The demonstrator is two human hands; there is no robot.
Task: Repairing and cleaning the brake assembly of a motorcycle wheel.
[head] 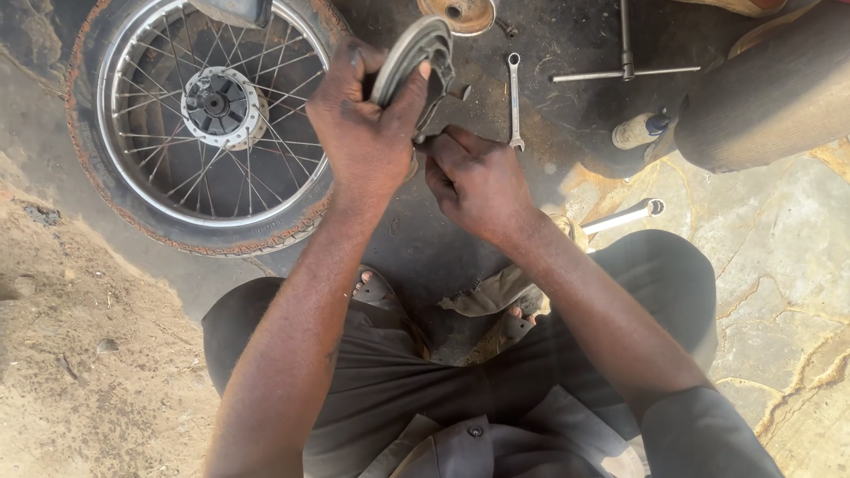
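Brake shoes [414, 55], grey and curved, sit clamped in my left hand [363, 133] just right of the spoked wheel [208, 115]; my right hand [474, 181] pinches their lower end, a spanner [513, 99] lying farther right.

Two hands work a curved brake shoe over an oil-stained floor beside a spoked wheel.

The left hand [363, 133] grips the grey brake shoe [409, 55] by its curved edge, thumb hooked over the top; the right hand [474, 181] pinches at the shoe's lower end, fingers touching the metal there. The spoked wheel [208, 115] lies flat to the left. A combination spanner [514, 99] lies just right of the hands, a cross-shaped wrench [625, 64] further right, near a small bottle [639, 129].
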